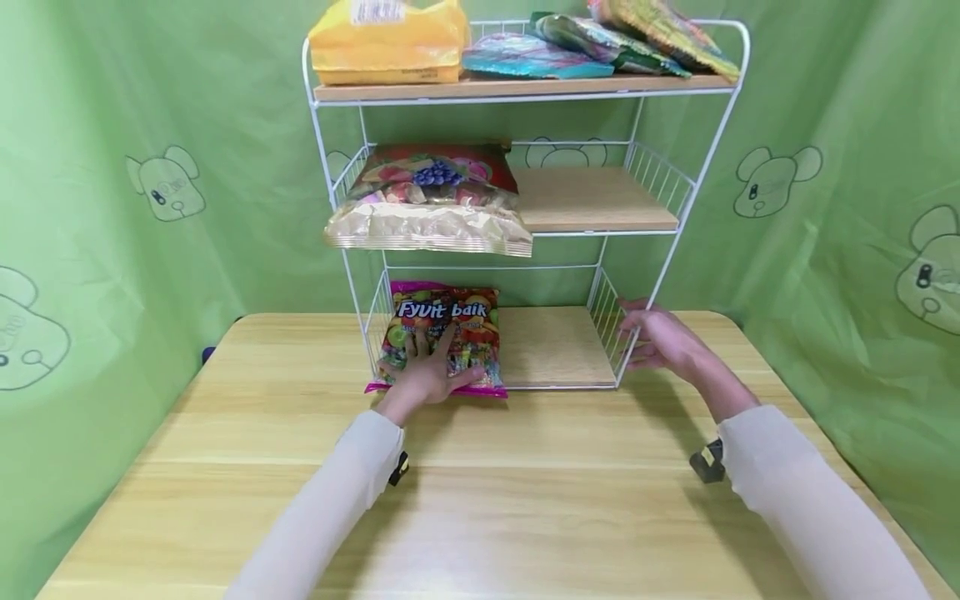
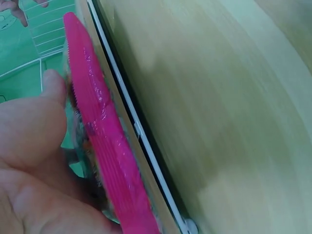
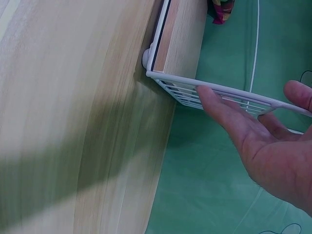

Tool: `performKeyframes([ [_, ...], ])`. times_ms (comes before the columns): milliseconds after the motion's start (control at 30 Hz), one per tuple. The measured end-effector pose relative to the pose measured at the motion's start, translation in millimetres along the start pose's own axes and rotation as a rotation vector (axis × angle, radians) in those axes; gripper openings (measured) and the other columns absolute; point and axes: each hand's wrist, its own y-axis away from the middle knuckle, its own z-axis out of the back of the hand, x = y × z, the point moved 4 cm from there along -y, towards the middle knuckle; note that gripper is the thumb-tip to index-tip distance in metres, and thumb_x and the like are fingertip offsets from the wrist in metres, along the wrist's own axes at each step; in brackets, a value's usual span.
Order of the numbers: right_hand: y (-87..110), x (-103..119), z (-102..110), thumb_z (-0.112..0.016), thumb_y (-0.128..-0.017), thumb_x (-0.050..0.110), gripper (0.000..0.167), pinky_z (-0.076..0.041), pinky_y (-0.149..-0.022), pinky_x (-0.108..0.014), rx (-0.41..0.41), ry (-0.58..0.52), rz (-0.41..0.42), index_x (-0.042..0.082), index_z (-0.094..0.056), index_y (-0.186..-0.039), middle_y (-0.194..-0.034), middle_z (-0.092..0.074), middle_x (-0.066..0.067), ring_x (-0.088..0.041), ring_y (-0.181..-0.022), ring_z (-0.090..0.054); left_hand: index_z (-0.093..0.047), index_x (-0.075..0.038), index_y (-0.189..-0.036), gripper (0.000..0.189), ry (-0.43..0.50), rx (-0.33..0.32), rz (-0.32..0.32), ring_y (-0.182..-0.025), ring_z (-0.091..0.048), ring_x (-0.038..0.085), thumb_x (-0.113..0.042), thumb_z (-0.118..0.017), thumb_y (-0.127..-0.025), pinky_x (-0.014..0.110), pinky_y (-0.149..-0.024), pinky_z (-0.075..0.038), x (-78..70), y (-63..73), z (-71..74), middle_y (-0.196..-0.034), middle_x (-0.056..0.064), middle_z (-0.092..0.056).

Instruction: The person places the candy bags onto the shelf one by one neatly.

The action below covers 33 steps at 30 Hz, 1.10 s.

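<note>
A candy bag with pink edges (image 1: pixel 480 321), printed "Fyvit baik", lies on the bottom shelf's left side. My left hand (image 1: pixel 426 375) rests on its front with fingers spread. From the left wrist view, the bag's pink sealed edge (image 2: pixel 105 131) runs along the shelf front beside my palm. My right hand (image 1: pixel 660 337) is at the white wire rack's (image 1: pixel 670 267) lower right side. Its fingers lie fairly straight along the side rail (image 3: pixel 219 87) in the right wrist view, a fingertip right at the rail and the thumb on the rail's other side.
On the middle shelf a large candy bag (image 1: pixel 435 200) overhangs the front edge. The top shelf bears a yellow package (image 1: pixel 390 46) and several colourful bags, among them a blue one (image 1: pixel 536 57). Green curtains (image 1: pixel 247 208) surround the wooden table (image 1: pixel 480 517).
</note>
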Motion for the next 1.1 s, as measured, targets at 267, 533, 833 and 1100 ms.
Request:
performKeyframes([
  [267,-1.6,0,5,-0.038,-0.103,0.019,0.07,-0.053,-0.104,-0.056,-0.007,0.0,0.004,0.013,-0.003,-0.163,-0.153,-0.026,-0.037,-0.053,-0.125,-0.052,0.002,-0.035,-0.163,0.101,-0.067,0.071,-0.034,-0.151,0.003,0.054,-0.074,-0.054,-0.088,0.078,-0.119,0.0,2.7,11.7,9.9,-0.165,0.031,0.006],
  [533,0.0,-3,0,-0.038,-0.104,0.022,0.07,-0.051,-0.107,-0.057,-0.022,-0.008,-0.005,0.015,-0.002,-0.164,-0.155,-0.024,-0.037,-0.057,-0.13,-0.047,-0.009,-0.028,-0.164,0.095,-0.017,0.007,-0.143,-0.147,-0.001,0.062,-0.061,-0.062,-0.092,0.071,-0.122,-0.003,8.7,30.4,23.1,-0.163,0.036,0.0],
  [833,1.0,-7,-3,-0.032,-0.106,0.029,0.068,-0.039,-0.115,-0.064,-0.026,-0.027,0.012,0.018,0.003,-0.163,-0.161,-0.016,-0.036,-0.061,-0.14,-0.033,-0.012,-0.023,-0.164,0.093,0.028,0.003,-0.214,-0.146,-0.001,0.064,-0.056,-0.063,-0.094,0.072,-0.122,-0.002,15.4,40.9,25.9,-0.161,0.038,-0.006],
  [1100,6.1,-8,-15,-0.027,-0.108,0.044,0.07,-0.046,-0.105,-0.069,-0.151,0.163,0.03,0.007,-0.003,-0.162,-0.155,-0.028,-0.039,-0.058,-0.132,-0.042,-0.014,-0.022,-0.164,0.093,0.07,-0.017,-0.204,-0.147,-0.002,0.062,-0.059,-0.062,-0.093,0.07,-0.123,0.0,19.9,42.2,22.9,-0.16,0.027,-0.028],
])
